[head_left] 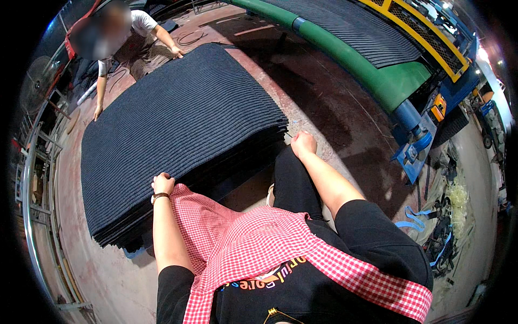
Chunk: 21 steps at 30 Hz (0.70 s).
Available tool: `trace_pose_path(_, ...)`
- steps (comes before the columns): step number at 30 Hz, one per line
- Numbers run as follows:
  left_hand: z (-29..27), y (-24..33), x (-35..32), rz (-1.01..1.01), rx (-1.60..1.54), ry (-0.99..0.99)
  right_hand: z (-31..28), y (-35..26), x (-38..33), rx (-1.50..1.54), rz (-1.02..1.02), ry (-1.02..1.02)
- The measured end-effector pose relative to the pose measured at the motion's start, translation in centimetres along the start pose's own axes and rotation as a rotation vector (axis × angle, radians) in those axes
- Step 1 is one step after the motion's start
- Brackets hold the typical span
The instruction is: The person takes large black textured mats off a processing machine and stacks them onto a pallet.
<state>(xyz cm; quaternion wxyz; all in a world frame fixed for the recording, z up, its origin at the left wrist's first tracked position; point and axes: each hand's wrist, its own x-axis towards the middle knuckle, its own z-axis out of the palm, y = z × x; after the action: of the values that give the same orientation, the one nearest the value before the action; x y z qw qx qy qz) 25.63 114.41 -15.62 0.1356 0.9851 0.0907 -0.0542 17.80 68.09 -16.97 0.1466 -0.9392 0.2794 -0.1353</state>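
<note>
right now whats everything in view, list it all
mat stack: one pile, dark grey ribbed, on the floor, centre left
co-worker: one, white top, bent over the far edge of the stack, hands on it
floor: reddish brown, worn, all around the stack
machine: one, green roller with blue frame and yellow guard, upper right, a grey mat lying on it
rack: one, metal tube, far left
scraps: a heap, black, pale and blue strips, right edge
apron: one, red and white check, on the person
left hand: closed on the near edge of the stack, band on the wrist
right hand: closed at the near right corner of the stack
</note>
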Motion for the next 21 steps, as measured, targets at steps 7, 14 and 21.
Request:
trace_pose_path(7, -0.5, 0.6, -0.2, -0.027, -0.01, -0.032, -0.7, -0.2, 0.1, 0.022, 0.025, -0.06)
trace_pose_path(14, 0.5, -0.4, 0.7, 0.052, -0.04, -0.01, -3.5, -0.4, 1.3, 0.208, -0.35, 0.12)
trace_pose_path(21, 0.7, -0.9, 0.8, 0.015, -0.033, 0.029, -20.3, 0.9, 9.2, -0.823, -0.621, 0.256)
